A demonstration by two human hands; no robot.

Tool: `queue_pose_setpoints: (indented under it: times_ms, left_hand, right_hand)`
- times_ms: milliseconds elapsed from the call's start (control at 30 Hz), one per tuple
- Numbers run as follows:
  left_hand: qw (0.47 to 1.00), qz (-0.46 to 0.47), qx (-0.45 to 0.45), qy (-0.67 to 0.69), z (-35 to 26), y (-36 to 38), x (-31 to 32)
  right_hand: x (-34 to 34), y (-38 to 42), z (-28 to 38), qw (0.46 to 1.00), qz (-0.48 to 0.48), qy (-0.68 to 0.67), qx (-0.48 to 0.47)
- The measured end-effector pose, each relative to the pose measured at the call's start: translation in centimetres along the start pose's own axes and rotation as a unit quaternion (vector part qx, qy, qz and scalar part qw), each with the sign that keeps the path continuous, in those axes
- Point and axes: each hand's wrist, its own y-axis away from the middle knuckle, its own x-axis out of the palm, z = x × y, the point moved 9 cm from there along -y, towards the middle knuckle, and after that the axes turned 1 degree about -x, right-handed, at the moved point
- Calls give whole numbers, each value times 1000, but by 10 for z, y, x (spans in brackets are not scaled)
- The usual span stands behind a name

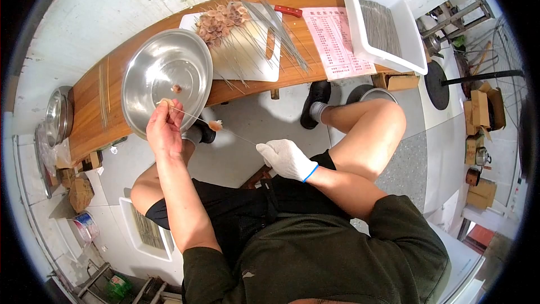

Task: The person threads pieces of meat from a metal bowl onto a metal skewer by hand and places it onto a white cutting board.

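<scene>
My bare left hand [166,121] is closed in a pinch near the rim of a large steel bowl [138,87]. Between its fingertips is a small pale piece of food [165,102], which looks like meat, at the far end of a thin metal skewer [239,137]. My right hand [287,159], in a white knitted glove, is closed on the skewer's other end, above my lap. Partway along the skewer sits a pinkish-brown piece [215,125]. One small brown piece [176,88] lies inside the bowl.
On the wooden table [90,101], a white cutting board [253,70] bears loaded skewers [222,22] and bare skewers [281,36]. Beyond are a red-handled knife [288,10], a pink printed sheet [337,42] and a white bin of skewers [416,50]. Another white bin [163,252] stands on the floor.
</scene>
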Motion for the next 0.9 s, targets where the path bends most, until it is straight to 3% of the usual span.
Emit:
queue_pose_setpoints:
  times_ms: [400, 900]
  left_hand:
    - [997, 13, -9, 81, 5, 3, 7]
    - [997, -1, 7, 72, 4, 1, 9]
  right_hand:
    - [-1, -4, -4, 999, 4, -22, 33]
    - [-2, -4, -6, 999, 5, -24, 29]
